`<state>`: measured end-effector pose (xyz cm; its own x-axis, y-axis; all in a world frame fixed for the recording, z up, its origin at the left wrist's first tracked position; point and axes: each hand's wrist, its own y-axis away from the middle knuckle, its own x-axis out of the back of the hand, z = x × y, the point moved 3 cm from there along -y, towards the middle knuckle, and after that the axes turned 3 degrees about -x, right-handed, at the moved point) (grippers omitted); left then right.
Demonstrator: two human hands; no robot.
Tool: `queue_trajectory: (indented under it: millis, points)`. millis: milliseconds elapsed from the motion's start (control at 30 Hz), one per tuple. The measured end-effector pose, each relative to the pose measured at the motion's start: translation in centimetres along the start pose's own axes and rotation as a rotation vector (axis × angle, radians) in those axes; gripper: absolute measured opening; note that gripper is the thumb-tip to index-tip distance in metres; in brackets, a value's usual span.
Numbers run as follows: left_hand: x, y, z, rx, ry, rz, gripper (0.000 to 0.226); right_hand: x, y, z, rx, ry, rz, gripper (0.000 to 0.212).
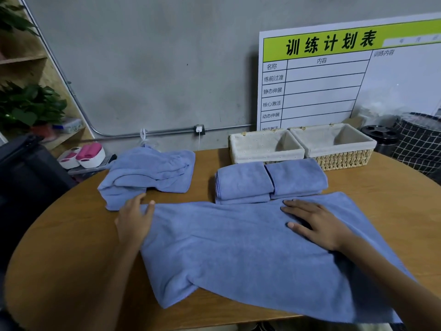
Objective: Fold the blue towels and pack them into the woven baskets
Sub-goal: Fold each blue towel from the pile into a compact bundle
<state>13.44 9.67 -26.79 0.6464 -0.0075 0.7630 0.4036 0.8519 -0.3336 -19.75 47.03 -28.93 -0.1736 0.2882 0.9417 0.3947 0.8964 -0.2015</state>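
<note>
A large blue towel [238, 249] lies spread flat on the round wooden table [71, 259], its near right corner hanging over the edge. My left hand [134, 218] rests at the towel's left edge, fingers apart, thumb on the cloth. My right hand [315, 223] lies flat and open on the towel's upper right part. Behind it sit two folded blue towel stacks, one on the left [243, 181] and one on the right [296, 176]. A crumpled pile of blue towels [148, 173] lies at the back left. Two lined woven baskets, a left one [265, 145] and a right one [334, 144], stand empty at the back.
A white schedule board [334, 77] leans on the grey wall behind the baskets. A black checked hamper [420, 144] and a black cup-like container [379, 137] stand at the right. Shelves with plants [28, 103] and pink-and-white items [83, 155] are at the left.
</note>
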Motion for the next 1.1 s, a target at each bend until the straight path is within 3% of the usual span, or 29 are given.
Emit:
queue_trajectory:
  millis: [100, 167, 267, 433, 633, 700, 800, 967, 1033, 1100]
  points:
    - [1.2, 0.0, -1.1, -0.032, -0.144, -0.070, 0.041, 0.0, 0.0, -0.1, 0.001, -0.007, 0.012, 0.064]
    - [1.2, 0.2, -1.4, -0.027, -0.104, -0.129, 0.031, 0.1, 0.1, -0.1, 0.007, -0.007, 0.020, 0.063]
    - [1.1, 0.5, -0.8, -0.006, 0.152, -0.166, 0.016, 0.1, 0.2, -0.1, 0.008, 0.000, 0.028, 0.062]
    - [3.3, -0.1, 1.3, 0.230, 0.757, -0.100, 0.031, 0.3, 0.2, -0.3, 0.005, 0.001, 0.033, 0.063]
    - [3.7, -1.2, 1.7, 0.388, 0.859, -0.285, 0.021, 0.1, 0.2, -0.1, 0.000, -0.011, 0.032, 0.062]
    - [4.2, -1.7, 0.8, 0.326, 0.705, -0.403, 0.023, 0.1, 0.2, 0.0, -0.003, -0.013, 0.030, 0.063]
    - [6.2, -4.0, -0.7, 0.098, 0.258, -0.492, 0.021, 0.0, 0.1, 0.1, -0.010, -0.020, 0.023, 0.064]
    - [8.3, -5.6, 0.6, -0.063, 0.140, -0.275, 0.029, 0.2, 0.1, -0.3, -0.006, -0.024, 0.027, 0.063]
    - [5.5, -3.9, -0.1, -0.178, -0.160, -0.308, 0.043, 0.2, 0.1, -0.3, -0.009, -0.023, 0.024, 0.062]
    - [2.6, -1.7, -1.4, -0.173, -0.423, -0.247, 0.039, 0.2, 0.1, -0.3, -0.010, -0.016, 0.019, 0.063]
